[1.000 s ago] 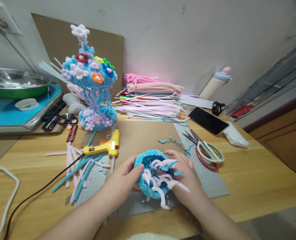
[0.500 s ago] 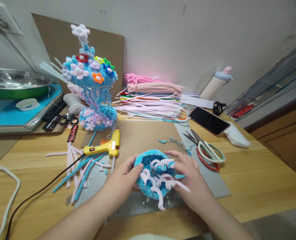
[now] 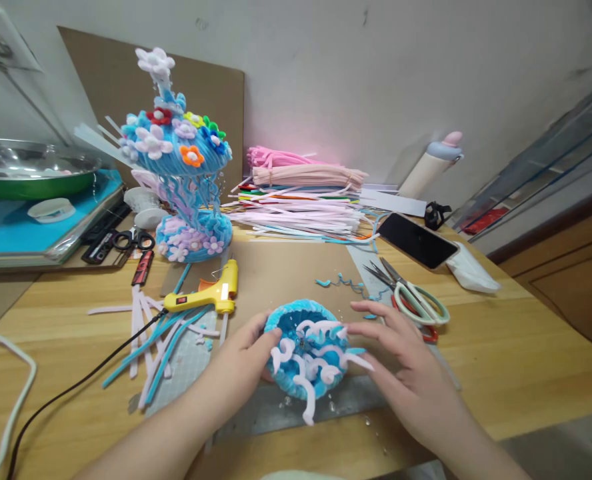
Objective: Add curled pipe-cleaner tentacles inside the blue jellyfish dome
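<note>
A round blue pipe-cleaner piece [image 3: 281, 373], hollow like a bowl, is tilted toward me above the cutting mat [image 3: 256, 415]. Curled pale pink and blue pipe-cleaner strands [image 3: 306, 393] spill out of its hollow, and clear beads dangle beneath it. My left hand [image 3: 249, 350] grips the left rim, thumb on top and fingers behind. At the right side my right hand [image 3: 401, 353] is spread, its fingertips close to the strands; whether they touch is hard to tell.
A yellow glue gun [image 3: 206, 297] and cut pipe cleaners [image 3: 151, 360] lie left. Behind stands a flower-covered pipe-cleaner decoration [image 3: 176, 160], beside stacked pipe-cleaner bundles [image 3: 301, 200]. Scissors [image 3: 416, 300], a phone [image 3: 419, 240] and a bottle [image 3: 433, 163] are on the right.
My right hand has let go of the piece's right side, moving right with its fingers spreading. My left hand still holds the piece, which has shifted slightly left in view.
</note>
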The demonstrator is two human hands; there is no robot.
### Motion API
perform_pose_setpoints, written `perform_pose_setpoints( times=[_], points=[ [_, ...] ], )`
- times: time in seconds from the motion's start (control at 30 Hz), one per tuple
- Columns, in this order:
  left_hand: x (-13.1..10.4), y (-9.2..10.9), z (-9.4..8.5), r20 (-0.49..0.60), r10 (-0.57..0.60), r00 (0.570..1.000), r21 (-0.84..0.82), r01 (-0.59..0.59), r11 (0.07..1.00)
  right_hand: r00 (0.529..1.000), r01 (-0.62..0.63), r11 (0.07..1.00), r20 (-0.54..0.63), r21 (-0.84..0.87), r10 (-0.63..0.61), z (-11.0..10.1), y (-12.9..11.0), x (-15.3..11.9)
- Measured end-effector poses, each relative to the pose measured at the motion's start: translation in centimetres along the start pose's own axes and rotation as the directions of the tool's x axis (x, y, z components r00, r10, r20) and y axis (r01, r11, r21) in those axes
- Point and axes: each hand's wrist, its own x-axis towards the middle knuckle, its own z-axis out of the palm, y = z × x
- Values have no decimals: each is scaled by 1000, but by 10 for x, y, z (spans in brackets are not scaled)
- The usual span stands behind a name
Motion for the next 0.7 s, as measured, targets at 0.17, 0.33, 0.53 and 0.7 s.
perform_pose_setpoints(
  times=[0.17, 0.33, 0.53, 0.7],
  points=[
    [-4, 7, 3, -48, -24, 999, 24, 25, 999, 999, -27, 999, -33, 22, 28, -2, -4, -3],
    [-1, 5, 3, -28, -11, 1000, 16, 11, 1000, 1000, -12, 998, -6, 69, 13, 1, -9, -4],
    [0, 3, 3, -22, -14, 1000, -12, 14, 1000, 997, 48, 996, 60, 69, -53, 6, -16, -3],
    [1, 0, 1, 2, 9, 1000, -27, -9, 1000, 996, 81, 995, 32, -51, -80, 13, -20, -5]
  ],
)
